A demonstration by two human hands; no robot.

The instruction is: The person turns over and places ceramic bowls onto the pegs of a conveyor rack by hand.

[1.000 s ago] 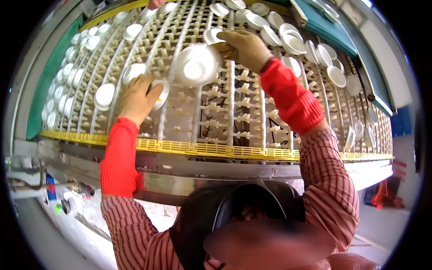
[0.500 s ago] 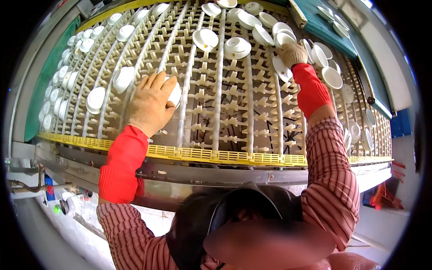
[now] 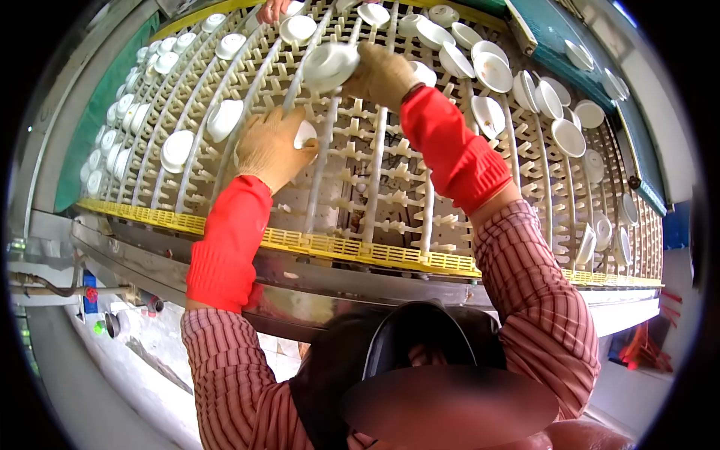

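My left hand [image 3: 276, 146], in a tan work glove with a red cuff, is wrapped over a white bowl [image 3: 304, 135]. Most of that bowl is hidden beneath the palm, and its edge shows between thumb and fingers. Farther forward, my right hand [image 3: 384, 76], gloved the same way and blurred, grips the right side of another white bowl [image 3: 330, 66]. This second bowl is smeared by motion, and my right fingertips are partly hidden behind it. Just right of that hand, a white bowl [image 3: 424, 73] is partly covered by the glove.
Both hands are over a conveyor with pale pegs [image 3: 390, 196] and a yellow front rail [image 3: 360, 256]. Several upturned bowls [image 3: 178, 151] lie at left, and more bowls [image 3: 493, 72] crowd the right. Another person's hand [image 3: 274, 10] reaches in at the top. A teal belt [image 3: 570, 75] borders the right.
My right hand has left the bowls at right and moved left to a bowl near the middle, which has shifted left. My left hand remains over its bowl. Another person's hand has appeared at the top.
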